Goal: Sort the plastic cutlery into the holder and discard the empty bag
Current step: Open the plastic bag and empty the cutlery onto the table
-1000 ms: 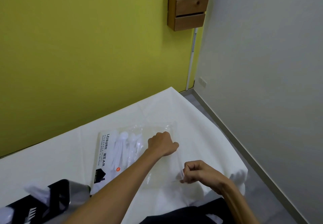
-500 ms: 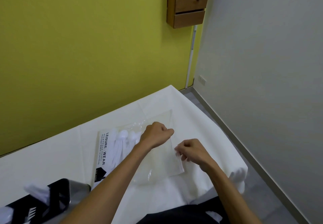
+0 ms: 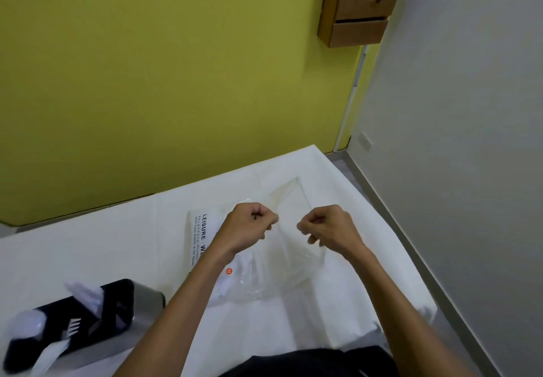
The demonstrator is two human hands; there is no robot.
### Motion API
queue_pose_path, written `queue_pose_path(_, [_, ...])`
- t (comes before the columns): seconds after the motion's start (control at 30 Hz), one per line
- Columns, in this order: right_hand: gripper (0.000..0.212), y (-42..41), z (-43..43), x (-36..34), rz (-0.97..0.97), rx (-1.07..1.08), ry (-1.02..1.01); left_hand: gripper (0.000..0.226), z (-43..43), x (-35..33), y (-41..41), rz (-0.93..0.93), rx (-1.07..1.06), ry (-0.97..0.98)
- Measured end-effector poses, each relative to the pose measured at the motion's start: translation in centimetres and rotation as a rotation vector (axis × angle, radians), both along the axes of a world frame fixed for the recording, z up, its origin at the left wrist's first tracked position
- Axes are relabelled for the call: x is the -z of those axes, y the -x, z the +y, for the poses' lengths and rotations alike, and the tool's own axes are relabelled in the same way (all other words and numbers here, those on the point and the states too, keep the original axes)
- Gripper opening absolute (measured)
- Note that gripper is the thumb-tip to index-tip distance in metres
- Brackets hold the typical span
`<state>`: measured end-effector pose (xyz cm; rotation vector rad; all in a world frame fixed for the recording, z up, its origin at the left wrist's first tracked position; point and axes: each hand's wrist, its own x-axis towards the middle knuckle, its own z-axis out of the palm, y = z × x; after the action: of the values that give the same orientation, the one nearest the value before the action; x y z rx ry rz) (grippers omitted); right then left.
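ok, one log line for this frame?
phase: opening bag | left hand: grips bag | right hand: grips bag | holder: partly filled

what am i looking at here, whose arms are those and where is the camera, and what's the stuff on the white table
There is no machine here. The camera is worn on a person's head and looks forward and down, so the two bare arms are that person's own. The left hand and the right hand each pinch a clear plastic bag just above the white table. The bag carries a printed label. At the lower left lies a black cutlery holder with a white fork already in it. A wooden drawer unit hangs on the wall behind.
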<state>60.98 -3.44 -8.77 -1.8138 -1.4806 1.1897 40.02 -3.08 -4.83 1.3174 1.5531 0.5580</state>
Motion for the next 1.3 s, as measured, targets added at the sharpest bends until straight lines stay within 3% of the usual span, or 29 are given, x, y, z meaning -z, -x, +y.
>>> queue_pose_path(0.07, [0.007,0.6,0.8,0.7,0.071,-0.038,0.036,0.015,-0.1,0.1,0.6,-0.027,-0.021,0.000])
queue_pose_path(0.2, [0.024,1.7,2.8,3.1,-0.041,-0.351,0.281,0.018,0.1,0.6,2.7,-0.088,-0.146,-0.007])
queue_pose_path(0.27, [0.030,2.5,3.2,4.2,0.126,-0.422,0.383,0.015,0.4,2.2,4.7,-0.014,-0.287,-0.059])
queue_pose_path(0.33, [0.032,3.0,3.3,5.1,0.334,-0.419,0.502,0.020,0.6,4.9,7.1,0.198,-0.431,-0.069])
queue_pose_path(0.4, [0.028,3.9,3.4,6.0,0.531,-0.327,0.656,0.046,0.3,7.4,9.3,0.375,-0.502,0.041])
queue_pose_path(0.43, [0.028,4.4,3.6,6.5,0.597,-0.280,0.711,0.060,0.1,8.1,9.9,0.375,-0.529,0.110])
queue_pose_path(0.5, [0.028,5.4,3.6,6.5,0.666,-0.270,0.741,0.074,-0.3,9.4,10.7,0.271,-0.569,0.209])
queue_pose_path(0.6, [0.020,6.2,3.4,6.6,0.698,-0.245,0.717,0.061,-0.7,9.8,10.9,0.100,-0.541,0.263])
queue_pose_path(0.67, [0.025,6.7,3.1,6.6,0.717,-0.226,0.733,0.050,-0.9,9.5,10.8,-0.021,-0.503,0.298])
queue_pose_path(0.8, [0.037,7.1,2.2,6.1,0.559,-0.250,0.622,0.041,-1.4,8.0,10.4,-0.310,-0.429,0.442])
queue_pose_path(0.97, [0.058,6.7,2.1,6.1,0.505,-0.333,0.543,0.030,-1.8,6.9,9.5,-0.438,-0.392,0.453])
queue_pose_path(1.13, [0.029,6.0,2.1,5.4,0.777,-0.289,0.449,0.023,-2.4,5.8,9.0,-0.625,-0.374,0.404])
queue_pose_path(1.2, [0.028,5.7,2.0,5.2,0.948,-0.281,0.475,0.027,-2.6,5.7,9.0,-0.676,-0.415,0.395])
queue_pose_path(1.3, [0.027,5.6,1.9,5.7,0.876,-0.276,0.470,0.030,-2.8,6.0,9.2,-0.711,-0.489,0.400])
